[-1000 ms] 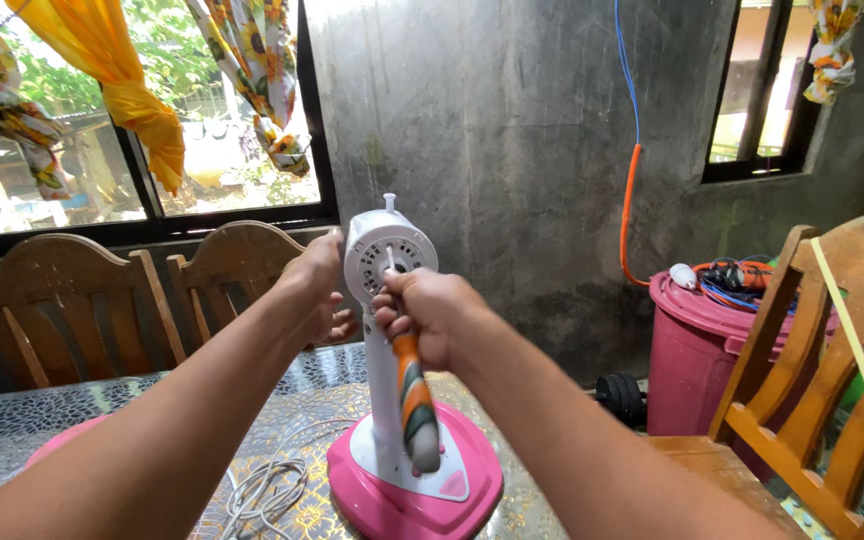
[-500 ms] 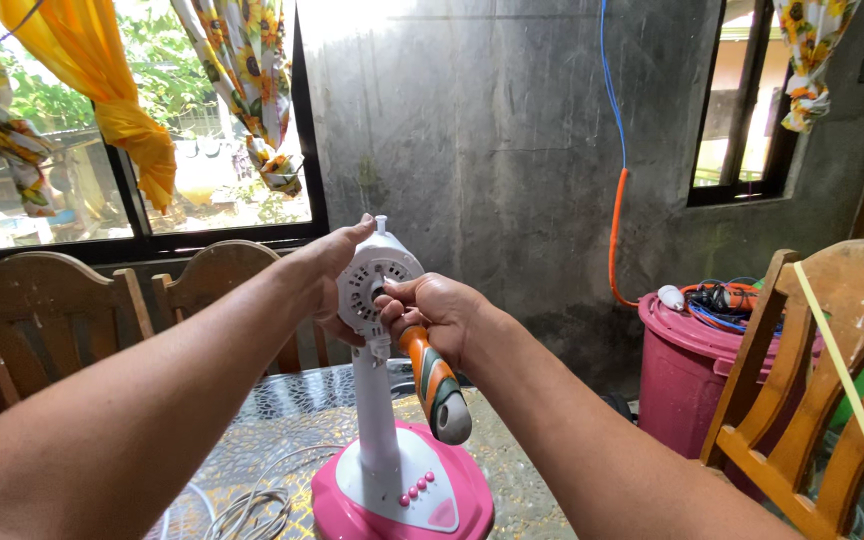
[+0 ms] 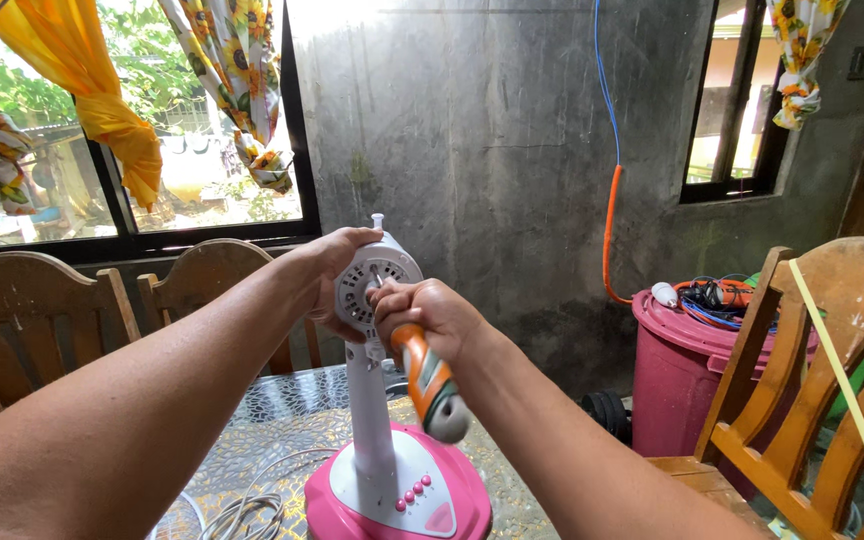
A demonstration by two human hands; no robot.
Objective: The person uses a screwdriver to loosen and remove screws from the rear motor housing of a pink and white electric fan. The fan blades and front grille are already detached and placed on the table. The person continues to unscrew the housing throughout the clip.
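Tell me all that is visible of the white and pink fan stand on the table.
The fan stand stands upright on the patterned table. It looks plastic: a pink base with small pink buttons, a white column, a round white vented motor housing on top. The left hand grips the housing; the right hand presses an orange-handled screwdriver against its face.

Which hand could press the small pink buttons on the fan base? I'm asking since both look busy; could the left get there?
Probably not as things stand: the left hand grips the white motor head, the right hand holds the screwdriver. The pink buttons lie uncovered below, so the way is free once it lets go.
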